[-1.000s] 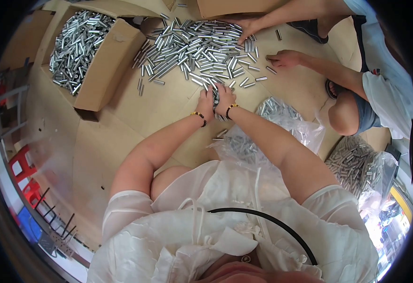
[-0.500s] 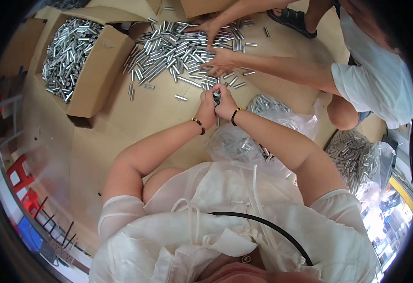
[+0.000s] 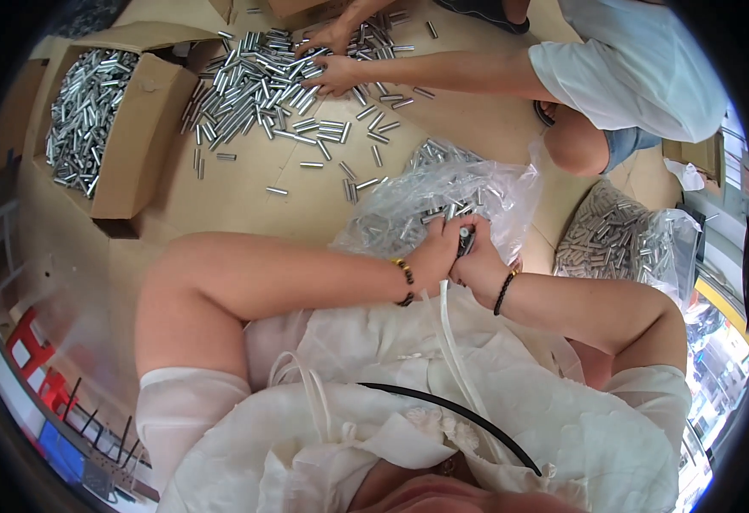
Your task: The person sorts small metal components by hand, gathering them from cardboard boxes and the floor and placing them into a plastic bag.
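- Holding a bundle of metal tubes between left grip and right grip, with both curled closed around it
- Tucked in the narrow space between the two palms, mostly hidden by fingers; cannot tell how many pieces
- Showing round ends toward the camera, so with the long axis tipped upward rather than lying flat; cannot tell the exact angle
- Kept in view against the near part of a clear plastic bag with similar tubes inside; cannot tell whether touching it
- Facing a loose pile of tubes on the floor, pointing many ways, with a co-worker's hands over its right part
- Flanked at far left by a cardboard box heaped with tubes, and at right by a second clear bag, also loaded with tubes
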Demonstrator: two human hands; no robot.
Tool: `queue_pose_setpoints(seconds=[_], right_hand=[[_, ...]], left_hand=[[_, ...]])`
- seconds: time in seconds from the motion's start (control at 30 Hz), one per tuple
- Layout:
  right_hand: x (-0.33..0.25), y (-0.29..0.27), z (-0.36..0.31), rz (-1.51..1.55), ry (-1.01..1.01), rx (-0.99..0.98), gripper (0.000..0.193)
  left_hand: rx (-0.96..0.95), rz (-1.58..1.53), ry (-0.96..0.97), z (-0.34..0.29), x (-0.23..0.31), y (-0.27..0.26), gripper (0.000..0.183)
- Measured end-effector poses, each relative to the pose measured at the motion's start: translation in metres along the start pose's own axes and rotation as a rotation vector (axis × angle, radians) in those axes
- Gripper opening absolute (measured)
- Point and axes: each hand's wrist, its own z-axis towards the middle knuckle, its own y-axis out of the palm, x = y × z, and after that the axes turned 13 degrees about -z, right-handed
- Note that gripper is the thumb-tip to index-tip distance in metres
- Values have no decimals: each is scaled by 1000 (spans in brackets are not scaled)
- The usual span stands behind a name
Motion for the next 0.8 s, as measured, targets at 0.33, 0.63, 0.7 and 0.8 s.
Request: queue_pose_setpoints(seconds=[0.33, 0.63, 0.7, 0.8], right_hand=[[6, -57, 58, -646, 79, -279, 79], [5, 9, 36, -950, -1142, -167, 29], [-7, 59, 52, -1029, -1356, -233, 27], [-4, 147, 92, -1152, -1691, -284, 34]], left_hand=[[-241, -279, -246, 9, -17, -159, 36], [1557, 471, -387, -210, -273, -222, 66], [1265, 352, -363, -179, -278, -174, 69], [1109, 304, -251, -144, -252, -134, 71]])
